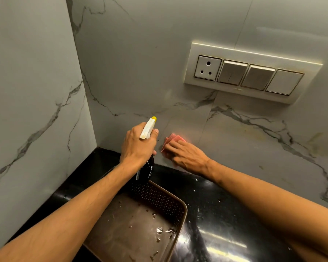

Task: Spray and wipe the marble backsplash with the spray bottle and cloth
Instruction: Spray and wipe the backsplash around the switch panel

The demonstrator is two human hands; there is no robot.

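The marble backsplash (140,72) is the grey-veined wall that the switch plate (252,95) is fixed to. The pink cloth (169,139) lies flat on this wall, below the switch plate and to its left, low down. The right hand (186,155) rests on the cloth with its fingers nearly straight and pushes it against the marble. It is not curled round anything. The spray bottle (148,129) is a bit further left of the switch plate, just beside the cloth, and its yellow tip points at the wall. The left hand (136,144) is wrapped tight round the bottle's neck. The trigger is hidden.

What could go wrong? The socket (208,68) at the left end of the switch plate has open holes. If the spray goes too high, or the wet cloth wipes up that far, water could get inside, and that is not safe. The tip is also close to the right hand, so a squirt might wet the fingers and not the wall. Below the switch plate, the black counter (216,214) holds a brown tray (182,222). The bottle's dark bottom hangs near the tray's far edge and could bump it if it drops lower.
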